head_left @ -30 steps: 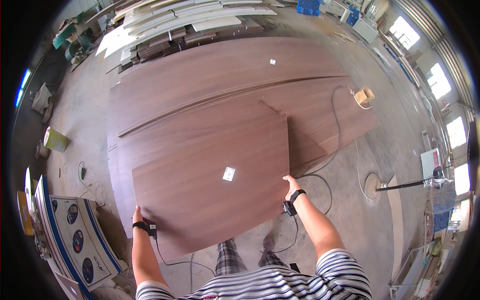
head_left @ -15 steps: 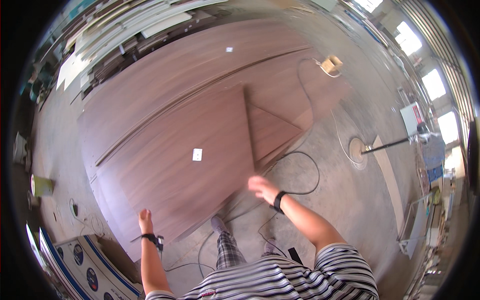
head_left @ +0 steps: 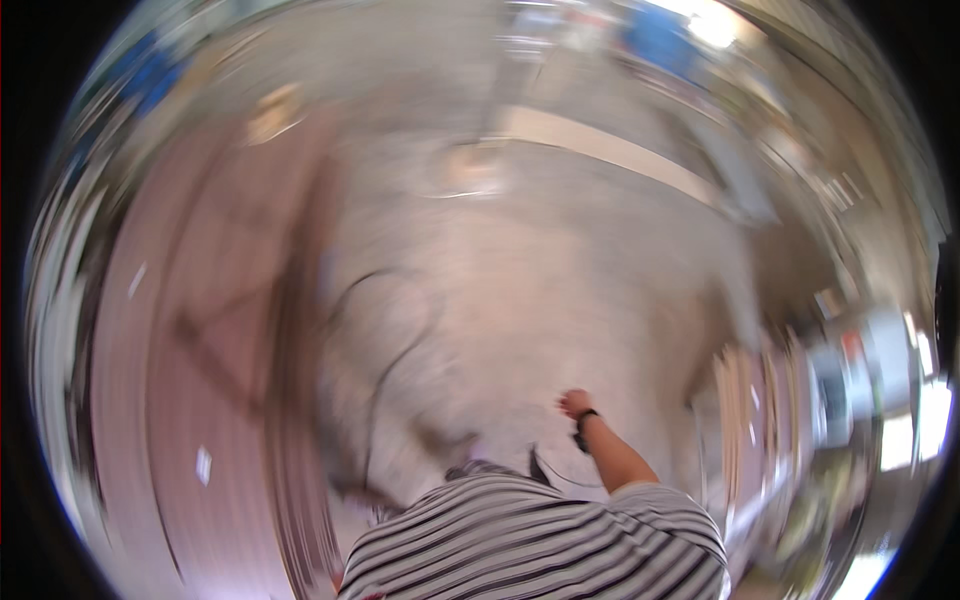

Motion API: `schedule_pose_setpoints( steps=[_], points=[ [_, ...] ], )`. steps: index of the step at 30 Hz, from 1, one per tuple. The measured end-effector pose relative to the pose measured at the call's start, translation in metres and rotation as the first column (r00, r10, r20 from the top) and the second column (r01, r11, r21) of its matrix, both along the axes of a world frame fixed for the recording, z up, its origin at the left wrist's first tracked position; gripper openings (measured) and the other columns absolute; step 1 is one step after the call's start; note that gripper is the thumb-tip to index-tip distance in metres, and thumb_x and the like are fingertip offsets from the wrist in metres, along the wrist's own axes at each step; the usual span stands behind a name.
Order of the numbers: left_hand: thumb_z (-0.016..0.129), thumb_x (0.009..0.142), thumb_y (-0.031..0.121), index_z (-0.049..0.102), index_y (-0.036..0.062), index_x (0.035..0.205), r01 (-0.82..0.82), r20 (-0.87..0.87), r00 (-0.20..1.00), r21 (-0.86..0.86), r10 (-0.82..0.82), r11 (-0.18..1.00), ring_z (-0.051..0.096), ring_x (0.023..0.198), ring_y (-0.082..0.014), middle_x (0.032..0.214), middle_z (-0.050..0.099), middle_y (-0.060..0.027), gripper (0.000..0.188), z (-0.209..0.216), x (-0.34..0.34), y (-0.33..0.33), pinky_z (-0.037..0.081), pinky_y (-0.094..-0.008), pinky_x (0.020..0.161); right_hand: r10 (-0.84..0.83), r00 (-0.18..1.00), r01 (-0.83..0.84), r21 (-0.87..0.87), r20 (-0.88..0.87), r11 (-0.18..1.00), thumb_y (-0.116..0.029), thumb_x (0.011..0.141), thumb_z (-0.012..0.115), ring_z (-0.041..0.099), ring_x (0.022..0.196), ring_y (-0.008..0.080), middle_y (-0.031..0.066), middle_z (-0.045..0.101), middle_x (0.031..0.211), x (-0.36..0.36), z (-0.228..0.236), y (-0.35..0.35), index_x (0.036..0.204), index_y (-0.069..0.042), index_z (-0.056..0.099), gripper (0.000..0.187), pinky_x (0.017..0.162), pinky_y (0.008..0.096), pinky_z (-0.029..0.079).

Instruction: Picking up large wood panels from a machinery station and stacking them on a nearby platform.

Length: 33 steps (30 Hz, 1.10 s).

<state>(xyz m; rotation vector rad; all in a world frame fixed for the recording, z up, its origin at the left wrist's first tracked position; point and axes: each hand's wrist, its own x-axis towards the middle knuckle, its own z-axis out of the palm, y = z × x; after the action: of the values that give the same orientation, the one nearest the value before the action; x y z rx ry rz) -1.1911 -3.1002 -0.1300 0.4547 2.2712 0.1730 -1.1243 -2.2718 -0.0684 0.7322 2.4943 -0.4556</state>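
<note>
My right hand hangs over the concrete floor at the lower middle, a black band round its wrist. Its fingers look loosely curled, and nothing shows in them. No object touches it. My left hand is out of sight; only a sliver of skin shows beside my striped shirt at the lower edge. Large reddish-brown panels lie stacked on the left, smeared by motion, with a small white patch on top. A dark cable curves across the floor between the panels and my right hand.
A pale plank lies on the floor ahead, near a blurred round disc. A yellowish block sits at the far end of the panels. To the right, upright boards stand beside blurred pale equipment.
My view has swung to the right, so the panels now lie at the left. My left hand has left the picture. My right hand has come lower and nearer my body, its fingers curled in.
</note>
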Motion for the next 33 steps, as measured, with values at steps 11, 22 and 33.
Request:
schedule_pose_setpoints(
  steps=[11, 22, 33],
  points=[
    [0.051, 0.077, 0.023, 0.059, 0.0104, 0.075, 0.313, 0.243, 0.893, 0.267, -0.378, 0.911, 0.057, 0.073, -0.0321, 0.080, 0.059, -0.0123, 0.015, 0.021, -0.320, 0.581, 0.047, -0.0432, 0.061, -0.957, -0.053, 0.302, -0.909, 0.286, -0.289, -0.024, 0.082, 0.056, 0.061, 0.064, 0.0153, 0.0041, 0.062, 0.077, -0.006, 0.106, 0.079, 0.086, -0.011, 0.057, 0.014, 0.056, 0.0282, 0.048],
    [0.050, 0.080, 0.022, 0.057, 0.0068, 0.078, 0.773, -0.330, 0.562, 0.536, -0.758, 0.340, 0.057, 0.078, -0.0328, 0.083, 0.059, -0.0148, 0.016, 0.030, -0.448, 0.977, 0.047, -0.0402, 0.065, -0.748, -0.596, 0.594, -0.466, 0.292, -0.655, -0.022, 0.085, 0.046, 0.061, 0.055, 0.0131, 0.0019, 0.062, 0.064, 0.125, 0.010, 0.171, 0.070, -0.012, 0.059, 0.022, 0.043, 0.0288, 0.044],
    [0.055, 0.085, 0.018, 0.057, 0.0024, 0.091, 0.485, 0.130, 0.473, 0.788, -0.872, 0.380, 0.060, 0.071, -0.0140, 0.077, 0.062, -0.0068, 0.017, 0.176, -0.258, 1.403, 0.047, -0.0274, 0.068, -0.581, -0.711, 0.121, -0.745, 0.396, -0.656, -0.019, 0.081, 0.057, 0.062, 0.059, 0.0153, 0.0046, 0.063, 0.075, 0.082, 0.035, 0.379, 0.087, -0.008, 0.056, 0.012, 0.051, 0.0291, 0.048]
  ],
)
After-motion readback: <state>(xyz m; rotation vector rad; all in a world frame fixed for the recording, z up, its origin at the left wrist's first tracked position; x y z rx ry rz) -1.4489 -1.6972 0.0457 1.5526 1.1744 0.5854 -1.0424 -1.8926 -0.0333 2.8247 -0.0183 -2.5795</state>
